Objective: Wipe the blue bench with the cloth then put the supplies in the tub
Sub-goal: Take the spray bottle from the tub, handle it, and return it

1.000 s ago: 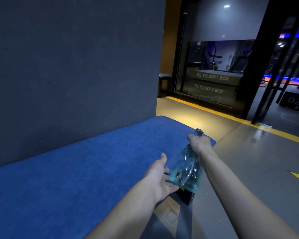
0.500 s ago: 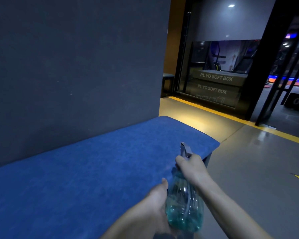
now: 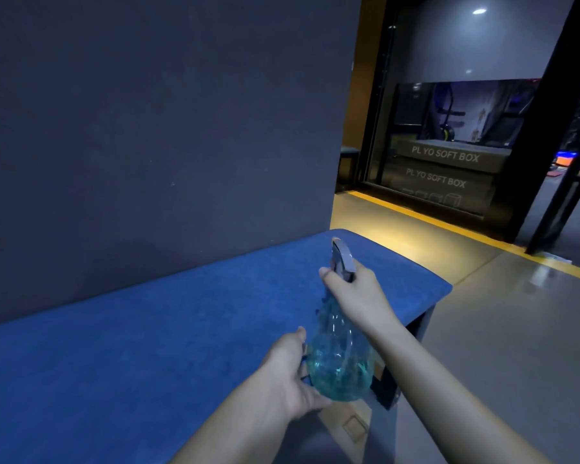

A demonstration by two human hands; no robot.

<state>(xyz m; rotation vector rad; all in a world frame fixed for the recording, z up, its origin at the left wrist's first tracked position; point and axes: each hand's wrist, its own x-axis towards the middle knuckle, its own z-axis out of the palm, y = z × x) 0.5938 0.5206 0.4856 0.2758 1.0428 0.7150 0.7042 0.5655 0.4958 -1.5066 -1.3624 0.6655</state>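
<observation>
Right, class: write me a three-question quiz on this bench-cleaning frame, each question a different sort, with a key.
1. True or false: the right hand grips the trigger head of the spray bottle.
2. Multiple choice: the left hand is A) flat on the blue bench, B) cupping the bottle's lower body, C) holding a cloth.
3. Fill in: the lettering on the stacked boxes behind the glass reads PLYO SOFT ____.

Key: 1 true; 2 B; 3 BOX.
</observation>
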